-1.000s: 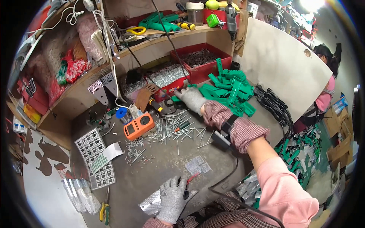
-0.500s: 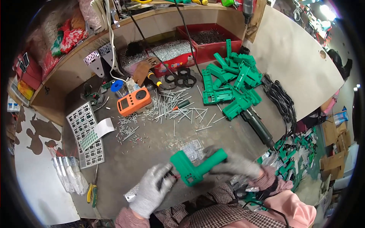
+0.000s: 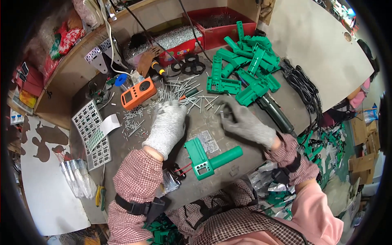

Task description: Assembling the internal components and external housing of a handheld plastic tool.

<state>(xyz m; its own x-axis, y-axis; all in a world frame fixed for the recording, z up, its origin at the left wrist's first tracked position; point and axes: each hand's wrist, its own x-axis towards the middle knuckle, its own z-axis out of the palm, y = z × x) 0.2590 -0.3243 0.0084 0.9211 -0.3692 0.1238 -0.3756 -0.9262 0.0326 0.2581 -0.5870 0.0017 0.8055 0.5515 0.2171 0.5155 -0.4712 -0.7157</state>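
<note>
Grey-gloved, my left hand (image 3: 168,122) reaches to the near edge of a heap of long silver screws (image 3: 179,87). Its fingers are bunched, and the fingertips are hidden behind the glove. My right hand (image 3: 247,124), also gloved, hovers right of the heap with curled fingers. A small silvery piece, seemingly a screw (image 3: 222,114), shows at its finger and thumb tips. Below both hands, a green plastic tool housing (image 3: 200,157) with a round handle lies on the bench, touched by neither. Red wires (image 3: 183,168) come out of its left side.
Green housing halves (image 3: 255,65) are piled at the right, by a dark electric screwdriver (image 3: 275,114) and black cables (image 3: 300,96). An orange meter (image 3: 139,94) stands left of the screws. Red bins (image 3: 179,53) of small parts line the back. Clear plastic pieces (image 3: 205,141) lie mid-bench.
Both hands have let go of the green housing, which now lies on the bench. My left hand has moved forward to the screws, and the right has moved forward too. The view has shifted slightly.
</note>
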